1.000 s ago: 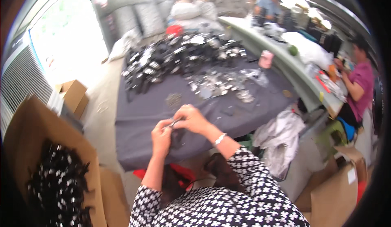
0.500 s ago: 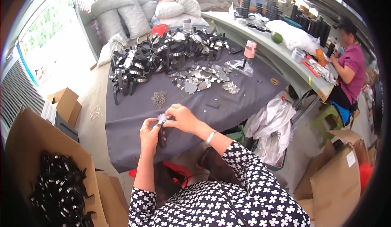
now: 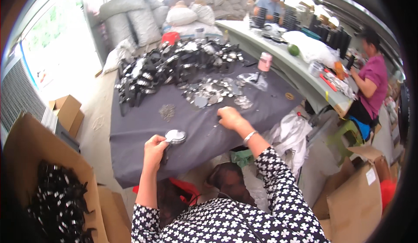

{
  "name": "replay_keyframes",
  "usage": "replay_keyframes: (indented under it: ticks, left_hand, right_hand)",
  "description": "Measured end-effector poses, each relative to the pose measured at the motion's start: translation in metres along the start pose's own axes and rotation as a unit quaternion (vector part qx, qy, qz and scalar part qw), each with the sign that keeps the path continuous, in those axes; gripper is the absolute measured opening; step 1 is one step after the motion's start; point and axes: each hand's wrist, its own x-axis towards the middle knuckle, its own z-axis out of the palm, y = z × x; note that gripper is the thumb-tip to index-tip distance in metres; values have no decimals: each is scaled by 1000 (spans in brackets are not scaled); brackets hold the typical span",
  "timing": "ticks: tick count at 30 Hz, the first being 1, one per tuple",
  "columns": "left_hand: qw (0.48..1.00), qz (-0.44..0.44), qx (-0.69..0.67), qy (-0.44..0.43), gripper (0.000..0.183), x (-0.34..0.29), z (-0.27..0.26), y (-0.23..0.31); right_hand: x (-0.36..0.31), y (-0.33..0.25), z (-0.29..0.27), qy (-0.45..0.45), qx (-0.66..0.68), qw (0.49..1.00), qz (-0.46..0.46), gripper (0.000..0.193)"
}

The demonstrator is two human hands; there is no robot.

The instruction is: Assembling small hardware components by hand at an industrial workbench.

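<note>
My left hand [image 3: 154, 151] is closed on what looks like a wristwatch [image 3: 175, 136], with a round silvery case and a black strap hanging below. It is held low over the grey cloth near the table's front edge. To the right, my right hand [image 3: 231, 117] is down at the cloth, fingers drawn together where a small dark flat piece lay; the fingers mostly hide what they hold. Between the hands and the back lie loose silvery discs [image 3: 213, 90] and a small heap of tiny metal parts [image 3: 167, 112]. Behind them is a big pile of black-strapped watches [image 3: 174, 64].
A cardboard box [image 3: 93, 199] of more black-strapped pieces stands at the lower left. A pink-topped bottle [image 3: 264, 62] and a clear plastic bag [image 3: 254, 81] are at the table's right. Two people work at the long side table [image 3: 278, 44]. An open carton [image 3: 355, 199] stands at lower right.
My right hand has let go of the watch and moved right to the small dark piece on the cloth. My left hand keeps the watch, its round face now uncovered.
</note>
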Motion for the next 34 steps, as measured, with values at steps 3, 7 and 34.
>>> replay_keyframes:
  ticks: [3,7,34]
  left_hand:
    - [995,71,68,6,12,12,-2,-4]
    - [989,108,97,18,12,16,12,-3]
    - [915,316,244,58,18,-4,10,-15]
  right_hand:
    - [3,-9,-36,-99,-11,994,40,15]
    - [-14,-31,-35,76,19,994,-75,12]
    - [16,-147,8,16,308,905,-292,20]
